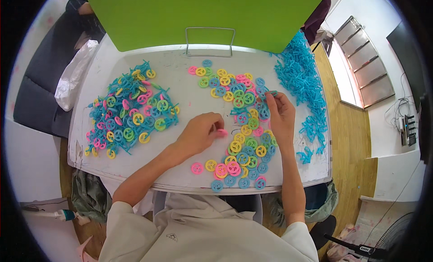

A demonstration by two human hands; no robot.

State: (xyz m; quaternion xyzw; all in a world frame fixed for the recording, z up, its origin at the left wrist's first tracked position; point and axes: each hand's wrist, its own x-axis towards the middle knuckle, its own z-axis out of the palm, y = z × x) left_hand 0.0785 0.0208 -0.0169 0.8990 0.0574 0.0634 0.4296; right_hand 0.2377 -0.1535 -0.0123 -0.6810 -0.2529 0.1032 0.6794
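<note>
A pink wheel (221,133) sits at the fingertips of the left grip (198,133), over the middle of the table (180,172); the thumb and fingers are pinched on it, and the hand covers part of it. A small blue piece (271,93) is pinched between the thumb and fingers of the right grip (282,117), above the right side of the scattered wheels; its full shape is hidden.

Between and around the two hands lie loose spoked wheels (236,146) in pink, yellow, green and blue, many overlapping, in a band running from the far part of the table to its near edge. Left of them, well apart, is a mixed heap (128,108) of blue branching pieces and coloured wheels. Along the right edge spreads a pile of blue branching pieces (300,77), thinning toward the near side.

A green panel (207,14) stands at the far edge, with a wire bracket (209,28) at its lower middle. Beyond the table's left side are a crumpled white bag (74,77) and a dark seat (40,81); on the right is the wooden floor (349,144).
</note>
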